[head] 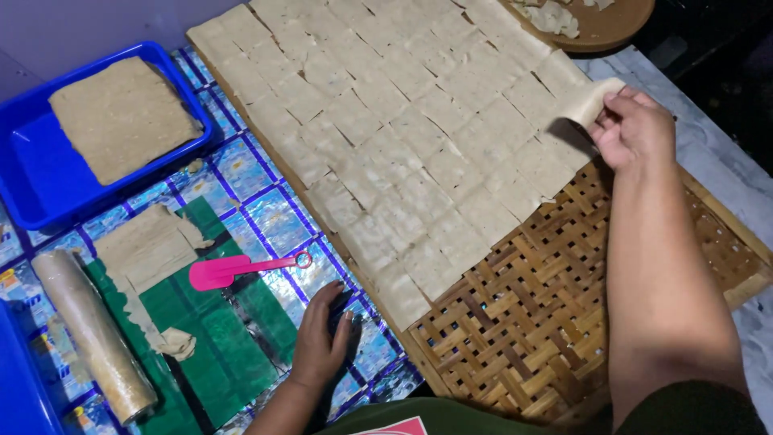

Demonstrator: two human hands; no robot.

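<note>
at 9 o'clock sit one blue tray with a dough slab, one roller, one pink cutter; left hand rests flat on the counter holding nothing, right hand at 2 o'clock pinches one dough square off the woven tray, which looks thin enough to tear if yanked; squares too many to count

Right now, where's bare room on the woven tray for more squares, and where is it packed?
Bare weave of the woven bamboo tray lies at its near end, between the dough squares and the right forearm. The far end is packed edge to edge. The right hand lifts one square at the tray's right edge.
</note>
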